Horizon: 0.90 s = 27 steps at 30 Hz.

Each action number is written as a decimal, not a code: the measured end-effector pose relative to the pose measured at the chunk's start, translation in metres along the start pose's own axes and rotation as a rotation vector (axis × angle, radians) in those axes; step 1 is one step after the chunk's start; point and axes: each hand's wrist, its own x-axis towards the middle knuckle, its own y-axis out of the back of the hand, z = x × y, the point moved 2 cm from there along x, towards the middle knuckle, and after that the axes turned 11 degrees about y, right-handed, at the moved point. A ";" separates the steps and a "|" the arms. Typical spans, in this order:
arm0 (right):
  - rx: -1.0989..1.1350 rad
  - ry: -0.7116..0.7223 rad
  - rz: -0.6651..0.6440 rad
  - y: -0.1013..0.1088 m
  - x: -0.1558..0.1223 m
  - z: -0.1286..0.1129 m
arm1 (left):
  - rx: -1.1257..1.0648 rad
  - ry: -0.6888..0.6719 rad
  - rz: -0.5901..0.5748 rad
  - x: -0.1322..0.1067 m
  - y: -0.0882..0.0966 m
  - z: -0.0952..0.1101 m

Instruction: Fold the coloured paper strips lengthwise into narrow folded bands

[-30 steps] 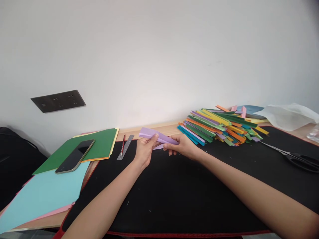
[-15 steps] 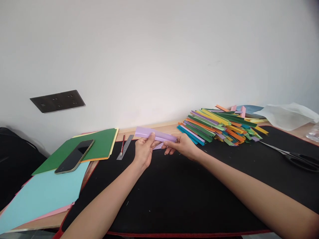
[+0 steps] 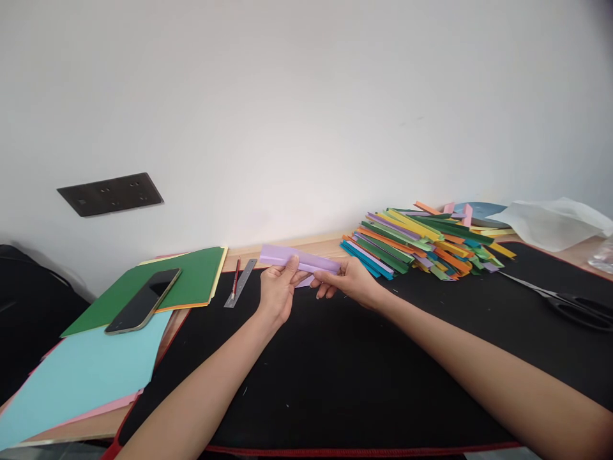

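A folded strip of purple paper (image 3: pixel 313 260) is held slightly above the black mat (image 3: pixel 330 383), lengthwise between my hands. My left hand (image 3: pixel 278 287) pinches it near its left part, thumb on top. At the strip's right end, my right hand (image 3: pixel 352 281) grips it between thumb and fingers. Another bit of purple paper (image 3: pixel 305 281) shows beneath the strip, partly hidden by the hands. To the right lies a heap of folded coloured paper strips (image 3: pixel 421 243).
A metal ruler (image 3: pixel 245 278) and a red pencil (image 3: pixel 235 279) lie left of my hands. A phone (image 3: pixel 143 301) rests on green paper sheets (image 3: pixel 196 275), near light blue sheets (image 3: pixel 86 377). Scissors (image 3: pixel 569 303), a blue plate (image 3: pixel 483 211) and a plastic bag (image 3: pixel 555 223) are at right.
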 end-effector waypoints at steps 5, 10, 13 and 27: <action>-0.007 0.031 0.014 0.001 0.000 0.005 | 0.017 0.010 0.017 0.000 0.001 -0.004; -0.011 0.045 0.041 0.001 0.000 0.006 | 0.008 0.019 0.029 0.000 0.002 -0.005; -0.022 0.049 0.041 0.000 0.000 0.005 | 0.003 0.024 0.040 -0.001 0.002 -0.005; -0.054 -0.002 -0.019 -0.001 0.001 0.002 | -0.106 0.074 0.117 0.000 0.003 -0.005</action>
